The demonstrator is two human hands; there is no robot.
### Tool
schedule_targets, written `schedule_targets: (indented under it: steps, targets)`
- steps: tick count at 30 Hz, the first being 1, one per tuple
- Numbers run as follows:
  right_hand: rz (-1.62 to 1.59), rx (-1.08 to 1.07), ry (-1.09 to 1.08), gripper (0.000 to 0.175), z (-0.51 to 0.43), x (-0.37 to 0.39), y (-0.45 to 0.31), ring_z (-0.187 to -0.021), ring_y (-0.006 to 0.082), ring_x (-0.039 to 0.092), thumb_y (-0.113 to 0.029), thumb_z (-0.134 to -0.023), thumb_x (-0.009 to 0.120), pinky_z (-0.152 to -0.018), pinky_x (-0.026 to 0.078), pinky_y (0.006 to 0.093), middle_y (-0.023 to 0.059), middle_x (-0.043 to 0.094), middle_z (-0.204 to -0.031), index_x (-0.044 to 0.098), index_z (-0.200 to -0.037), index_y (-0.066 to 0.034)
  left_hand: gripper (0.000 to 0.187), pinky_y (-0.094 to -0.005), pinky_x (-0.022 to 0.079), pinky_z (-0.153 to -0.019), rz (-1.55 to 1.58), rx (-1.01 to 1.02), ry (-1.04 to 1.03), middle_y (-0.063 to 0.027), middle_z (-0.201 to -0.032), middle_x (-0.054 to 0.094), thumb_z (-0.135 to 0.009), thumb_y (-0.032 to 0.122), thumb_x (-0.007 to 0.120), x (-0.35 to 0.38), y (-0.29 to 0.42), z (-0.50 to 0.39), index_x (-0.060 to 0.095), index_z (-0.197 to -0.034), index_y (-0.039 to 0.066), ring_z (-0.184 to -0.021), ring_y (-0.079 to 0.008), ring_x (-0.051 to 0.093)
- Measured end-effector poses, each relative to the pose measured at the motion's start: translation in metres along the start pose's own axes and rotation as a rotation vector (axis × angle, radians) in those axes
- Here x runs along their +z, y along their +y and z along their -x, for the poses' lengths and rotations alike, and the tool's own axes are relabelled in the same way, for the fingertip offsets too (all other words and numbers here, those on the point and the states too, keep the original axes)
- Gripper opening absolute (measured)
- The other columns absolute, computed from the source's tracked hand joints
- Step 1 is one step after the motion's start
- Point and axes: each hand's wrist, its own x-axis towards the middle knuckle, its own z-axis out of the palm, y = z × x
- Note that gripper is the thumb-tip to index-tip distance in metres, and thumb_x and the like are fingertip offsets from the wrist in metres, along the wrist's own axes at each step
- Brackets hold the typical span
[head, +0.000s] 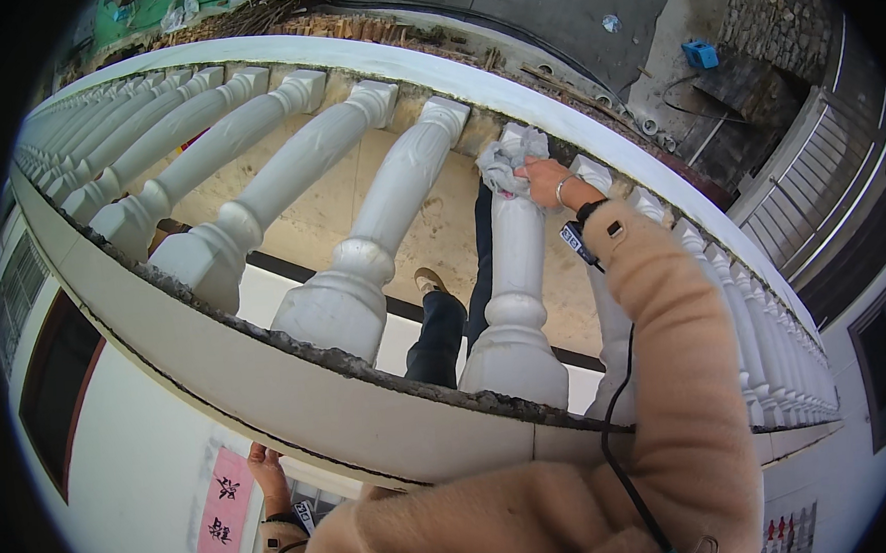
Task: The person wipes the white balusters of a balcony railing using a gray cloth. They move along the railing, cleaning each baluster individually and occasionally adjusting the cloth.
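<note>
My right hand [547, 179] presses a crumpled, greyish-white cloth [503, 170] against the far end of a white baluster [518, 250], close to the white ledge [371, 55]. My right arm, in a tan fleece sleeve, stretches over the tiled handrail [435, 404]. A bracelet and a strapped device sit at that wrist. At the lower left, my left hand [270, 477] is at the near edge of the handrail. Its fingers are partly hidden there, so its grip is unclear. Between the balusters, dark trouser legs [437, 337] and a shoe [430, 280] show above the beige floor.
More white balusters [280, 180] line both sides. A broken, rough edge runs along the handrail. Past the ledge lie grey paving [549, 15], a blue object [700, 54] and a metal railing [805, 167]. A black cable [616, 418] hangs along my right sleeve.
</note>
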Motion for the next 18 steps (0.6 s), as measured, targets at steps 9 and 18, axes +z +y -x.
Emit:
schedule_targets:
  steps: [9, 18]
  targets:
    - [-0.091, -0.431, -0.277, 0.05, 0.145, -0.076, -0.16, -0.092, 0.0353, 0.051, -0.003, -0.067, 0.05, -0.084, 0.042, 0.0364, 0.0107, 0.056, -0.103, 0.067, -0.112, -0.0156, 0.008, -0.0248, 0.047, -0.065, 0.003, 0.047, -0.12, -0.0016, -0.076, 0.062, -0.087, 0.004, 0.055, 0.024, 0.005, -0.002, 0.062, -0.087, 0.001, -0.068, -0.0104, 0.057]
    - [-0.679, -0.537, -0.188, 0.035, 0.263, -0.1, -0.159, -0.1, 0.0379, 0.049, 0.004, -0.062, 0.056, -0.086, 0.042, 0.0398, 0.0178, 0.05, -0.107, 0.063, -0.095, -0.0042, 0.014, -0.0271, 0.051, -0.062, 0.084, -0.08, -0.132, -0.0077, -0.083, 0.065, -0.092, 0.003, 0.051, 0.018, -0.021, 0.0, 0.062, -0.101, -0.001, -0.072, -0.0169, 0.064]
